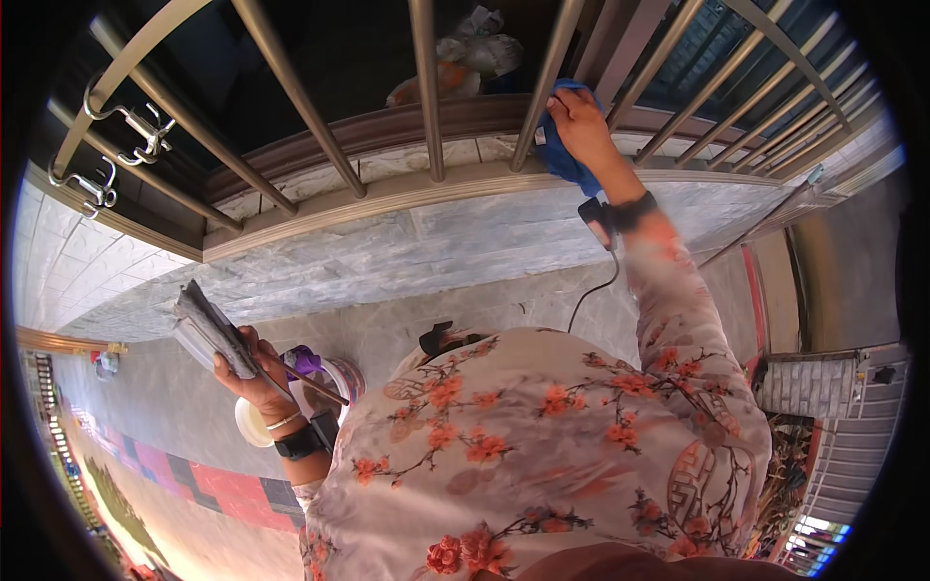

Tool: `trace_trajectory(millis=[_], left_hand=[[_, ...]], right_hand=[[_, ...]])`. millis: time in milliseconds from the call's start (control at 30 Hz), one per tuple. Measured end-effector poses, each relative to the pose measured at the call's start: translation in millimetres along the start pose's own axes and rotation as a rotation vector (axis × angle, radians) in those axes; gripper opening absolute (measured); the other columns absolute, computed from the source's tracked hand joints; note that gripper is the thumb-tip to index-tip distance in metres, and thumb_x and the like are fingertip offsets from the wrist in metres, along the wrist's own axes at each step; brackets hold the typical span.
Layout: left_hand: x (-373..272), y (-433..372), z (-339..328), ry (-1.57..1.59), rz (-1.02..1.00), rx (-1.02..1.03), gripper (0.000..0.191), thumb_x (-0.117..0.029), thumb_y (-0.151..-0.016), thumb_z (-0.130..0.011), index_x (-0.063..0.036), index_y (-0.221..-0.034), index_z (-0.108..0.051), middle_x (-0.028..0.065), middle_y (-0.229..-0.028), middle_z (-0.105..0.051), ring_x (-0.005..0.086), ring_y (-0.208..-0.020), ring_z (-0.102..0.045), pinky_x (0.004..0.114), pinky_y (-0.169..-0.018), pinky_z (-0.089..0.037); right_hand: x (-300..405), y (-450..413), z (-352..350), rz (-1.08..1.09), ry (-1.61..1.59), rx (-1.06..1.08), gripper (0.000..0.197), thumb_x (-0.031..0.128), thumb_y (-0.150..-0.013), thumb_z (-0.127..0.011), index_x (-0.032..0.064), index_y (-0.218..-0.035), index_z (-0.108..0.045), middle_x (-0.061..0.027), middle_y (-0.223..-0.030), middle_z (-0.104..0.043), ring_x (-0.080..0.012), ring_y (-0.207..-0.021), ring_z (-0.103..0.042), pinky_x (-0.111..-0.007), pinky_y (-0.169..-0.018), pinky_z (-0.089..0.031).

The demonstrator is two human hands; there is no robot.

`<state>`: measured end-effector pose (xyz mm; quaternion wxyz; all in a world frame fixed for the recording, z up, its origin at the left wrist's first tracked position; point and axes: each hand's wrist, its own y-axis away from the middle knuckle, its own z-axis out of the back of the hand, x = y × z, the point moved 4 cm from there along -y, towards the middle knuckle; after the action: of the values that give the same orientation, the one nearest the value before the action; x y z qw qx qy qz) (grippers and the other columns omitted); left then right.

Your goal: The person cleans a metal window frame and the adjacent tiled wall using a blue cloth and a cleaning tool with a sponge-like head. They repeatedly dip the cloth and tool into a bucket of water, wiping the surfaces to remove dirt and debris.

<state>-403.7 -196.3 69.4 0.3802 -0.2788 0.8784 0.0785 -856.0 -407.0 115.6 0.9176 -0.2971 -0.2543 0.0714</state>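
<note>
My right hand (581,127) grips a blue cloth (570,161) against the foot of a metal window bar (550,65), just above the lower rail (450,178) of the grille. Part of the cloth hangs below that rail. Down at the left, my left hand (251,378) holds a flat grey bundle (218,330) with a pale, translucent edge; what it is exactly I cannot tell. A thin brown stick (320,387) runs out past this hand. Behind it stands a bucket (354,381) with a purple cloth (301,361) at its rim, partly hidden by my wrist.
Metal hooks (145,134) hang on the grille's left side. Behind the bars lie plastic bags (479,54). Grey stone-look tiles (363,250) face the wall below. A pale round container (251,421) is beside the bucket. A cable (592,287) dangles from my right wrist.
</note>
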Motion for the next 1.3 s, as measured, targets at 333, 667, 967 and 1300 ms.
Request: trace_trajectory(millis=[333, 667, 967, 1300], left_hand=[[3.6, -36.6, 28.3, -0.037, 0.043, 0.020, 0.041, -0.038, -0.070, -0.047, -0.0025, -0.091, -0.047, 0.0077, -0.074, -0.052, 0.0064, -0.049, -0.040, 0.015, -0.039, -0.030], [3.4, -79.9, 49.8, -0.055, 0.046, -0.037, 0.043, -0.037, -0.070, -0.047, -0.0016, -0.094, -0.044, 0.0080, -0.077, -0.050, 0.0077, -0.054, -0.039, 0.016, -0.042, -0.030], [19.4, -92.9, 36.1, -0.052, 0.077, -0.103, 0.041, -0.035, -0.069, -0.049, -0.0014, -0.093, -0.046, 0.0085, -0.078, -0.052, 0.0084, -0.056, -0.041, 0.017, -0.046, -0.029], [11.9, -87.7, 38.9, -0.064, 0.027, -0.065, 0.042, -0.033, -0.069, -0.050, -0.0006, -0.095, -0.046, 0.0097, -0.081, -0.052, 0.0090, -0.057, -0.042, 0.017, -0.046, -0.032]], right_hand=[[-74.5, -9.7, -83.6, -0.273, 0.489, 0.638, 0.031, 0.024, -0.075, -0.043, 0.0043, -0.096, -0.054, -0.0178, -0.106, -0.047, -0.0313, -0.100, -0.043, -0.041, -0.082, -0.034], [-41.8, -13.6, -65.3, -0.214, 0.491, 0.784, 0.045, 0.039, -0.067, -0.050, 0.0093, -0.100, -0.051, -0.0118, -0.105, -0.049, -0.0249, -0.097, -0.046, -0.033, -0.081, -0.037], [-14.2, -0.8, -112.9, 0.174, -0.348, 0.763, 0.029, 0.012, -0.072, -0.049, 0.0092, -0.101, -0.051, -0.0130, -0.106, -0.047, -0.0287, -0.093, -0.047, -0.029, -0.081, -0.036], [-24.8, 5.7, -72.6, 0.122, 0.482, 0.405, 0.045, 0.035, -0.076, -0.044, 0.0050, -0.109, -0.043, -0.0163, -0.114, -0.040, -0.0273, -0.102, -0.041, -0.034, -0.085, -0.033]])
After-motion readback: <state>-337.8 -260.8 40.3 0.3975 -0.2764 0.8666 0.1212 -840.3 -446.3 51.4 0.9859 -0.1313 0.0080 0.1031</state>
